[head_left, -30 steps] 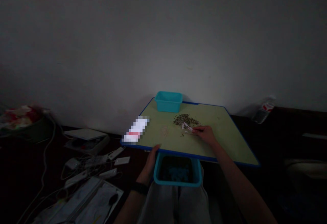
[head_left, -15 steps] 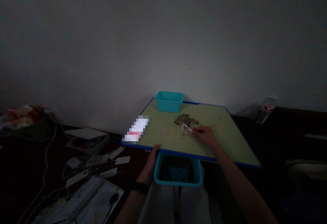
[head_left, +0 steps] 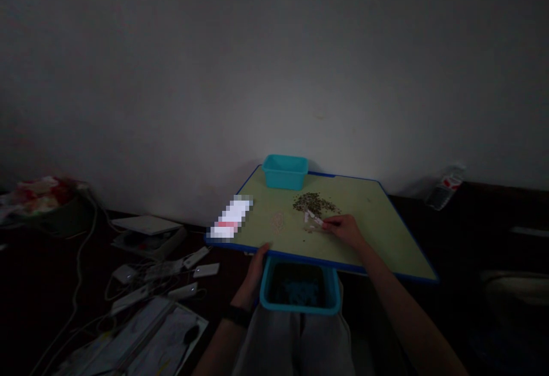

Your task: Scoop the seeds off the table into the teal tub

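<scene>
My right hand pinches a clear, thin piece of plastic with white patches, held low over the board. Its left end reaches the near side of a spread pile of small dark seed-like grains. A small patch of pale bits lies to the left of the plastic. My left hand grips the board's near edge, the thumb on top and the other fingers hidden. Right beside that hand, a blue bin with dark contents sits over my lap, partly under the board.
Another blue bin stands at the board's back left. A bright phone-like screen, blurred out, lies at the left edge. White adapters and cables litter the dark area to the left. A plastic bottle leans by the wall at right.
The plastic in my right hand has tilted, showing more edge-on, and a few grains near it have shifted. My left hand keeps its place; the whole view has moved slightly.
</scene>
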The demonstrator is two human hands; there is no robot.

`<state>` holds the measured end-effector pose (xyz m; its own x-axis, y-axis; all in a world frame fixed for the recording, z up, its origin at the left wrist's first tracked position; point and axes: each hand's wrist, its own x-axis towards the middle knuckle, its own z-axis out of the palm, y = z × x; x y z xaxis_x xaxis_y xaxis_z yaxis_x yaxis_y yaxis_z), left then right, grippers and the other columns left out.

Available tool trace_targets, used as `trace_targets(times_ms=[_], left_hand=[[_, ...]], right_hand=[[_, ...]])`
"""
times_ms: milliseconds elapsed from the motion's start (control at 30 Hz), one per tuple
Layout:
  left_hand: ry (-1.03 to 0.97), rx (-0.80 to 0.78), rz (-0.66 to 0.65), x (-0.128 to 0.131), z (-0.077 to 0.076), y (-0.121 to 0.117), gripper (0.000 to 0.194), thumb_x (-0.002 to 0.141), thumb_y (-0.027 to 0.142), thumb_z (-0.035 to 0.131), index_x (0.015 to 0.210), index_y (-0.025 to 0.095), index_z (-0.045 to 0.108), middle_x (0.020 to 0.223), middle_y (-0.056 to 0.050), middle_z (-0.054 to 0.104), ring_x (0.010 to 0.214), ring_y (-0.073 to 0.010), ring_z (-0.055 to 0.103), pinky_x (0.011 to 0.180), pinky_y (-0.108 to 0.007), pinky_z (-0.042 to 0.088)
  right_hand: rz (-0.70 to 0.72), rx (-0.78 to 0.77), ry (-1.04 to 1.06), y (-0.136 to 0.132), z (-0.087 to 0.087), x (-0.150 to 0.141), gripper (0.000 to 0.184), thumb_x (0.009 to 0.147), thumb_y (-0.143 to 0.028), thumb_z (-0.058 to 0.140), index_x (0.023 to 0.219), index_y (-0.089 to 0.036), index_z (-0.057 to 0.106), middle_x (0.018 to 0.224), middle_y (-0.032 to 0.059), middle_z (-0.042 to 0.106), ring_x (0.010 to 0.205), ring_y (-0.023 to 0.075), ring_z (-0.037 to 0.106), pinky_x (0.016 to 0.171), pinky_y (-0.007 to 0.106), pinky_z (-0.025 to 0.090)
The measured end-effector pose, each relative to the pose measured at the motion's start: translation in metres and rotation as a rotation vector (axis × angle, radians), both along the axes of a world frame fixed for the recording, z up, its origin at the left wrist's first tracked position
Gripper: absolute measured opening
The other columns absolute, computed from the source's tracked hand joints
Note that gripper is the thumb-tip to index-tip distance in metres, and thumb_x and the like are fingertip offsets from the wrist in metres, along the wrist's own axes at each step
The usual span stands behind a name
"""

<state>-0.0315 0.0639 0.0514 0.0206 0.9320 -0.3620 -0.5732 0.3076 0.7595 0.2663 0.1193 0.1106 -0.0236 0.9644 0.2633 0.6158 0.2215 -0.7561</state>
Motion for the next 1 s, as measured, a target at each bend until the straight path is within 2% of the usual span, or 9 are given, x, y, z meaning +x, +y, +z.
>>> trace_targets(times_ms=[200,500,767,1000], left_hand=[[0.011,0.063,-0.011,-0.003,-0.010,0.004,0.029,0.093,0.034,0.062,0.115,0.017,0.072,0.119,-0.008,0.079,0.115,-0.0249,0.071,0.114,-0.043,0.046],[0.009,0.066,-0.030,-0.003,-0.012,0.006,0.030,0.091,0.035,0.065,0.113,0.016,0.073,0.117,-0.010,0.080,0.109,-0.0264,0.074,0.112,-0.044,0.048],[0.008,0.058,-0.027,-0.002,-0.005,0.002,0.035,0.092,0.037,0.063,0.118,0.014,0.072,0.119,-0.012,0.079,0.117,-0.0279,0.071,0.112,-0.044,0.048],[0.018,0.071,-0.022,-0.003,-0.009,0.005,0.034,0.091,0.035,0.063,0.116,0.014,0.072,0.118,-0.012,0.079,0.112,-0.0280,0.072,0.111,-0.045,0.048]], right_hand=[[-0.019,-0.029,0.006,-0.017,-0.004,-0.008,0.021,0.077,-0.035,0.072,0.090,-0.023,0.084,0.077,0.0038,0.080,0.069,0.0249,0.074,0.063,0.032,0.056],[0.064,-0.025,0.017,-0.057,-0.010,-0.025,0.024,0.085,-0.041,0.066,0.091,-0.026,0.084,0.086,0.0042,0.081,0.077,0.0258,0.074,0.071,0.034,0.057],[0.122,-0.065,0.003,-0.067,-0.010,-0.028,0.027,0.085,-0.042,0.067,0.094,-0.022,0.084,0.088,0.0063,0.081,0.080,0.0253,0.074,0.074,0.034,0.056],[0.115,-0.108,0.047,-0.069,-0.009,-0.027,0.029,0.082,-0.044,0.070,0.095,-0.021,0.084,0.084,0.0055,0.080,0.076,0.0244,0.072,0.070,0.033,0.054]])
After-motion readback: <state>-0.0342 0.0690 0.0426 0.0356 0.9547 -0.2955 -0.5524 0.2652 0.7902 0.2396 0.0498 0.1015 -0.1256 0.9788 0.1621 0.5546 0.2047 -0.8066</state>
